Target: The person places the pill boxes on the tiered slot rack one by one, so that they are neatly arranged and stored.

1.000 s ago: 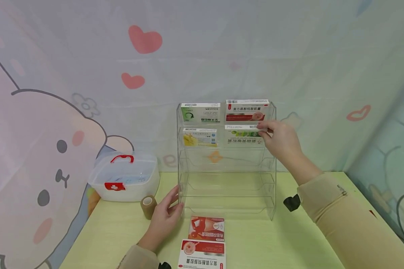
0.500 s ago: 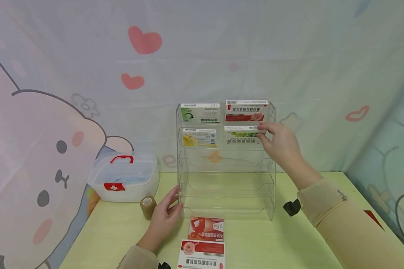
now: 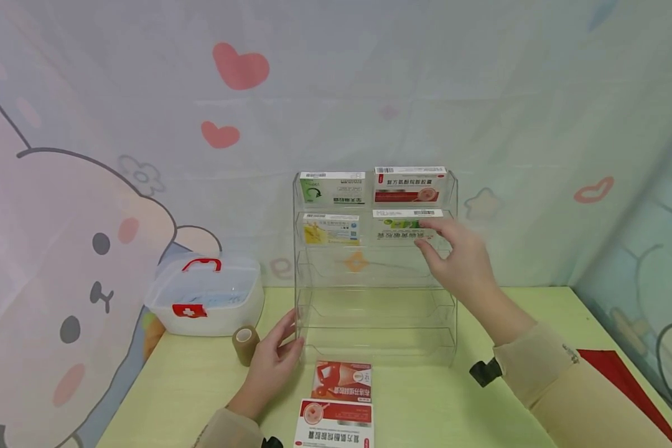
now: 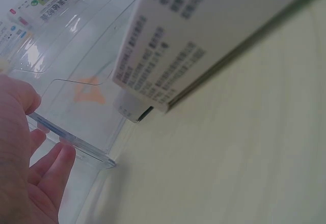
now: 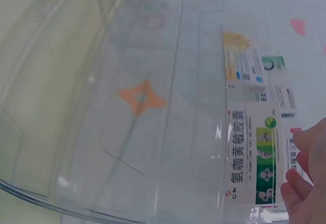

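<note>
while the right hand (image 3: pixel 463 261) is at the second tier, thumb and index stand apart, nothing pinched — can't tell if a fingertip touches the green-and-white box (image 5: pixel 252 158) behind them. that box sits in the clear rack (image 3: pixel 376 328), just beyond the fingertips: label reads 氨咖黄敏胶囊, bold black on white, printed upside down, with a green picture strip and a barcode on the white top edge. seems straight, flat-faced, undented.

directly above the fingers: red-and-white box (image 3: pixel 410 186), 复方氨酚烷胺胶囊. left of them, same tier: yellow-and-white box (image 3: pixel 330 230), print too small to read. up and left: green box (image 3: pixel 333 188), dark green title, not sure of it.

left hand (image 3: pixel 273 367) grips the rack's left side panel, thumb one side, fingers the other. to its right on the table: red box (image 3: pixel 343 381), 布洛芬缓释胶囊, "12" visible — nearer the person, a white box (image 3: pixel 336 429) with red band, also 复方氨酚烷胺胶囊.
</note>
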The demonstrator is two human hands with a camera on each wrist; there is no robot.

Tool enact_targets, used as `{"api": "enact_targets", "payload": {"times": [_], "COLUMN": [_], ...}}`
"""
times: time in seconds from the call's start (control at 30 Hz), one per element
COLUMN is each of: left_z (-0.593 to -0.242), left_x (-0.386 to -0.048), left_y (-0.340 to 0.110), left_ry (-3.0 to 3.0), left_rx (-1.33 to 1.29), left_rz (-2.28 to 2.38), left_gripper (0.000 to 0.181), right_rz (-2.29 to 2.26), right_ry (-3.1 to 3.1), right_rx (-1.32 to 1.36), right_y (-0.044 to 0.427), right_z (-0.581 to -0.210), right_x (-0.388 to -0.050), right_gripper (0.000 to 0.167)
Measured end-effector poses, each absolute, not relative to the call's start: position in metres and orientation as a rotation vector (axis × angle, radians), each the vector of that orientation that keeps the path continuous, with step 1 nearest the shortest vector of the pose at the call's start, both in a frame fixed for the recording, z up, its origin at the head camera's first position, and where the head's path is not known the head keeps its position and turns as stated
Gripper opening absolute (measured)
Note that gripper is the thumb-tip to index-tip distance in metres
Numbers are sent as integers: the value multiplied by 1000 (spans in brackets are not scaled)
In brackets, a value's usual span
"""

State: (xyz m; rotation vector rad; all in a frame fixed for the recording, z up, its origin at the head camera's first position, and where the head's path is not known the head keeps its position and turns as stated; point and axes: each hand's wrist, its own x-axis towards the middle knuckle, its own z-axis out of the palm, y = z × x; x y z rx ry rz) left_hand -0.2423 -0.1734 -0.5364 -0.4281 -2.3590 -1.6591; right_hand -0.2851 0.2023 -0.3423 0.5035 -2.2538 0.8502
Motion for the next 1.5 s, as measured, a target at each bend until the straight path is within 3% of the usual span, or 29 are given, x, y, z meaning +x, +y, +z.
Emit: {"api": "enact_targets", "payload": {"times": [0.4,0.8,1.5], "left_z": [-536,-538,-538], "left_x": [-241,-241,-243], "left_y": [-174,-174,-174], "left_ry": [-2362,-2358,-2349], "left_rx": [-427,-425,-440], "left_rz": [-1659,-1649,-1637], "left_gripper": [66,66,67], "right_rz": [878,987,1205], "right_ry": [-2427,-2450,-2503], "right_rx": [638,765,852], "right_y": [188,182,155], "right_z": [-388,-447,-494], "right_x": [-257,-228,-203], "right_gripper": [54,55,46]}}
